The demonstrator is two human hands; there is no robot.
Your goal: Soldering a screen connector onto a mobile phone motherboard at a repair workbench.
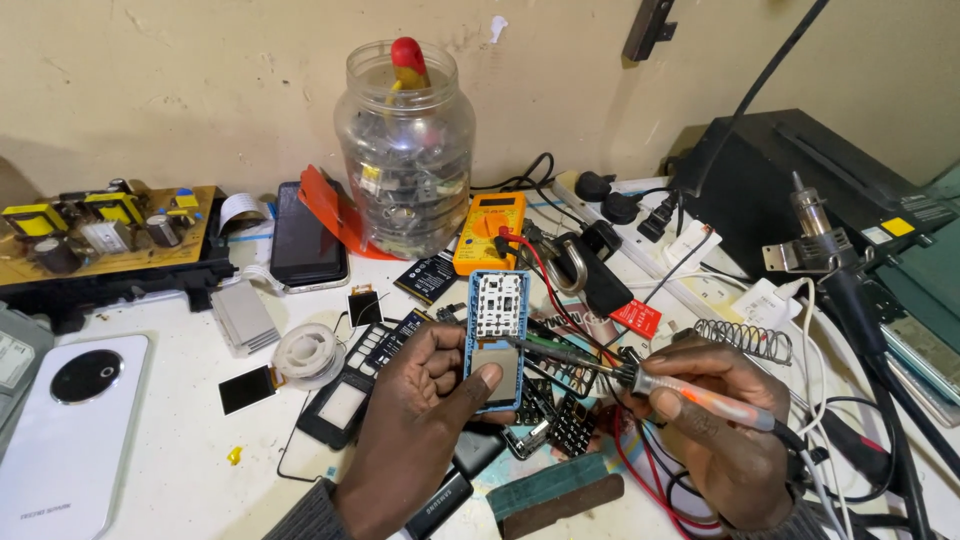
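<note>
My left hand (pixel 415 420) grips a small blue-framed phone body (pixel 496 335) held upright, its white keypad board at the top and a grey panel under my thumb. My right hand (pixel 722 425) holds a soldering iron (pixel 690 390) with an orange-and-grey handle. The iron's tip points left and reaches the phone's right edge near its middle. A black cable runs from the iron's handle down to the right.
A yellow multimeter (pixel 488 232) with red and black leads sits behind the phone. A plastic jar of parts (pixel 405 150), a solder reel (pixel 306 353), a black phone (pixel 307 247), a white phone back (pixel 70 430), a circuit board (pixel 100 228), a power strip (pixel 640 215) and a hot-air handle (pixel 822 245) crowd the bench.
</note>
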